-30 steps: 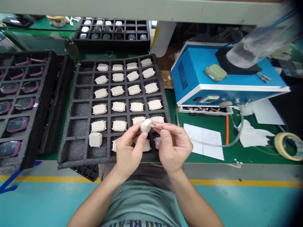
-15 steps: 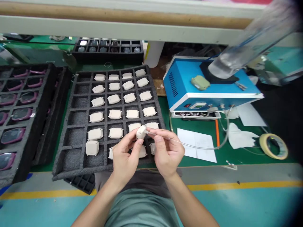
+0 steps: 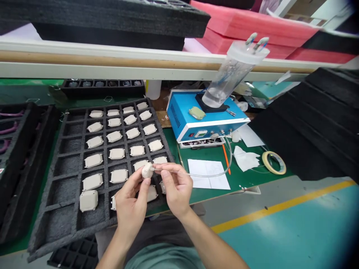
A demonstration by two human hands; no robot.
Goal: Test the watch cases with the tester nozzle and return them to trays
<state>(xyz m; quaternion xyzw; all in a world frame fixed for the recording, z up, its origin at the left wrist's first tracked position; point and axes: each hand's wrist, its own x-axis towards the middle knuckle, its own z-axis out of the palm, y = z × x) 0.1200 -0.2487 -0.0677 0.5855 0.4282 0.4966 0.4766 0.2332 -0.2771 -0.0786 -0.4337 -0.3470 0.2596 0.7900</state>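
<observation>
My left hand (image 3: 131, 198) pinches a small cream watch-shaped case (image 3: 147, 170) between thumb and fingers, tilted so its edge faces the tube. My right hand (image 3: 178, 186) grips a thin clear tube (image 3: 207, 175), whose tip touches the right side of the case. The tube curves back to the front of a blue machine (image 3: 179, 108). Beneath and left of both hands lies a dark foam tray (image 3: 60, 188) holding several similar cream cases. One case (image 3: 89, 200) sits raised across a divider near the tray's lower left.
On the machine stand a clear cylinder (image 3: 224, 84) and a greenish case (image 3: 197, 113). To its front are white paper (image 3: 209, 182), an orange stick (image 3: 226, 158), crumpled tissue (image 3: 246, 158) and a tape roll (image 3: 266, 163). Another foam tray (image 3: 17, 164) is at left; a shelf edge (image 3: 84, 71) crosses behind.
The view has swung right and up, so the bench appears shifted left and lower, and red and black foam stacks show. Both hands keep hold of the case and tube, still close together.
</observation>
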